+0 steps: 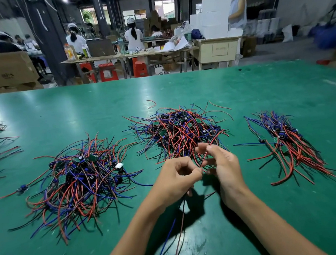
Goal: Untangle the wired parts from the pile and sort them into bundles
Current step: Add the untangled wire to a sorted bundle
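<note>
Nearest us, above the near edge of the bench (242, 90), our left hand (175, 177) is curled round the wires of one part, its blue and dark wire tails (174, 234) hanging toward us. Our right hand (221, 164) pinches a red wire (211, 145) running up into the middle pile (181, 132). We judge it best to draw slowly along that wire, letting neighbours slip free, not yanking. A second tangled pile (79, 178) lies toward the left edge, a straighter sorted bundle (284, 142) toward the right. No containers show on the bench; cardboard boxes (5, 69) stand beyond its far edge, contents hidden.
</note>
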{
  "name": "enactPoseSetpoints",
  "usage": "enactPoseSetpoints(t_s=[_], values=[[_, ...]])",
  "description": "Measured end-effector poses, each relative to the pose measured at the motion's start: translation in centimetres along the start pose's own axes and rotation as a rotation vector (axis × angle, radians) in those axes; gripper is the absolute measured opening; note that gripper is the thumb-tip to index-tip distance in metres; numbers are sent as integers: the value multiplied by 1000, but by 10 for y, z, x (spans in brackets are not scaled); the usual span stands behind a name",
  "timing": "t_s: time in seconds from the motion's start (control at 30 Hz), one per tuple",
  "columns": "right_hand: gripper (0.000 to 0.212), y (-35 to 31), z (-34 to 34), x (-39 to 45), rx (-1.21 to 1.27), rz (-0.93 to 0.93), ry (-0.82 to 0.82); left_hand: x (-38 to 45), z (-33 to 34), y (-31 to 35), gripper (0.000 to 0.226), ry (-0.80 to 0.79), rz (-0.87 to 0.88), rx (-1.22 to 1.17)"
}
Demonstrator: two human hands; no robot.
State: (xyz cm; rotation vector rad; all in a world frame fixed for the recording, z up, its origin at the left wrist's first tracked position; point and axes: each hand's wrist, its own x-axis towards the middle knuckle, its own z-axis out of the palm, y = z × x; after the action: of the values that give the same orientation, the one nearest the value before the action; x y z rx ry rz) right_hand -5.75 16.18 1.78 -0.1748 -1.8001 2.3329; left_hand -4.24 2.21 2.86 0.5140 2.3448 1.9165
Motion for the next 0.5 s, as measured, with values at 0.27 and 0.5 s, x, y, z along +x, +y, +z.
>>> enactPoseSetpoints(t_s=[0.27,0.5], values=[[24,-13,-14,4,220,107,100,-6,-5,5,27,-218,-71,-30],[37,-17,-22,6,386,269,-99,-8,-13,14,20,-226,-103,-72]])
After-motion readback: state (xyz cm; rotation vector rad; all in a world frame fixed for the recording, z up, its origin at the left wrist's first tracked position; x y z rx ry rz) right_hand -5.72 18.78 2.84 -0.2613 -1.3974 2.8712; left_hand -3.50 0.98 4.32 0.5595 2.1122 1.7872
